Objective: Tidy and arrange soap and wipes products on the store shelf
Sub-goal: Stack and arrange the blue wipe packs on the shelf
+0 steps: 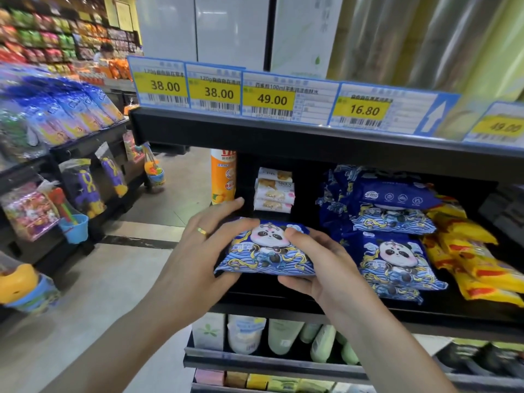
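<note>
- Centre of the frame, just below the middle: I have a blue wipes pack [266, 248] with a cartoon panda on it, held flat between both hands at the front edge of the middle shelf [453, 310].
- My left hand [204, 239] is curled around the pack's left end, fingers over the top edge and palm against the side; a gold ring [202, 231] sits on one finger.
- My right hand [314, 259] is closed on the pack's right end, thumb pressed on the printed face beside the panda and fingers wrapped underneath.
- Right of the held pack, more panda wipes packs [397, 262] lie on the same shelf, with a second pile [388, 205] of blue packs behind them, stacked unevenly.
- At the right edge, yellow and red packs [479, 259] lean in a slanted row, touching the blue ones.
- Above and behind my left hand stands an orange bottle [223, 177], upright, and just right of it a small stack of pale soap bars [274, 194], four high.
- Across the upper part of the frame, the shelf above carries yellow price tags [218, 92] reading 38.00, 38.00, 49.00 and 16.80.
- Below my wrists, the lower shelf holds pale green and white pouches [283, 336]; their labels are too blurred to read.
- At the left of the frame, another rack [85, 177] hangs with toys in clear bags.
</note>
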Motion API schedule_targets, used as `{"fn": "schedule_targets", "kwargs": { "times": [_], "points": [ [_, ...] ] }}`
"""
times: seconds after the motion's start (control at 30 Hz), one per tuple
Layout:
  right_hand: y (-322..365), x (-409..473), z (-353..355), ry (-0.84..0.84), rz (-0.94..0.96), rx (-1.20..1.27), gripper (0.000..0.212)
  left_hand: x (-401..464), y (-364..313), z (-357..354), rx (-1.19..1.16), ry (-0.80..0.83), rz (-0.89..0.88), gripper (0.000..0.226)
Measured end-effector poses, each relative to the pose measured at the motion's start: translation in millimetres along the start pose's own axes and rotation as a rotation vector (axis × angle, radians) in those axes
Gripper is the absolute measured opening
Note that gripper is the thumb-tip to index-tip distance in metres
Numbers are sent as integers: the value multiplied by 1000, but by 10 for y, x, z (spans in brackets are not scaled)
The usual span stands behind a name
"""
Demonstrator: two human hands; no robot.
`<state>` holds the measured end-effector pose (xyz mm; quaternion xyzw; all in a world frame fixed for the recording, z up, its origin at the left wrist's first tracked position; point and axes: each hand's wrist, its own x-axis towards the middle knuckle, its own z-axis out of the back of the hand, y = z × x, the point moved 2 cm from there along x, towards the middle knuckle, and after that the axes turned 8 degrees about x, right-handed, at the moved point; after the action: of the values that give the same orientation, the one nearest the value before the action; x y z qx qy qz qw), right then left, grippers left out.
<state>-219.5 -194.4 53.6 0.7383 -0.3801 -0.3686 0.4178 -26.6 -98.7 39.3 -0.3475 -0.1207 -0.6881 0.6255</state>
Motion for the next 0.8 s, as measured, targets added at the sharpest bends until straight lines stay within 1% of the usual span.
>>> {"fn": "schedule_targets", "kwargs": {
  "times": [0.1,0.23,0.27,0.33,0.4,0.43,0.47,0.53,0.6,0.7,0.73,0.8],
  "points": [
    [25,-2,18,13,-52,1,49,25,-35,13,-46,-8,-22,72],
    [49,-52,45,92,-102,-54,63,27,-39,28,-124,14,31,63],
    [42,-57,54,102,-103,-80,64,28,-43,25,-137,13,40,61],
    [23,-45,88,87,-74,-120,52,25,-38,16,-174,6,64,58],
    [-3,-22,135,42,8,-114,33,4,-16,-2,-235,14,123,58],
    [-6,-21,145,39,59,-84,28,-9,-1,-9,-268,28,168,58],
    [-3,-24,153,64,114,-41,33,-18,15,-17,-306,50,210,57],
    [13,-30,183,149,220,53,55,-31,43,-44,-392,100,249,50],
    [27,-39,197,254,289,47,71,-33,64,-62,-469,120,272,44],
    [26,-60,179,334,358,-194,86,-12,76,-60,-614,136,332,40],
    [21,-61,168,344,372,-272,88,-7,79,-60,-639,146,347,40],
    [21,-57,135,366,374,-352,86,-7,93,-54,-642,160,380,40]
  ]
}}
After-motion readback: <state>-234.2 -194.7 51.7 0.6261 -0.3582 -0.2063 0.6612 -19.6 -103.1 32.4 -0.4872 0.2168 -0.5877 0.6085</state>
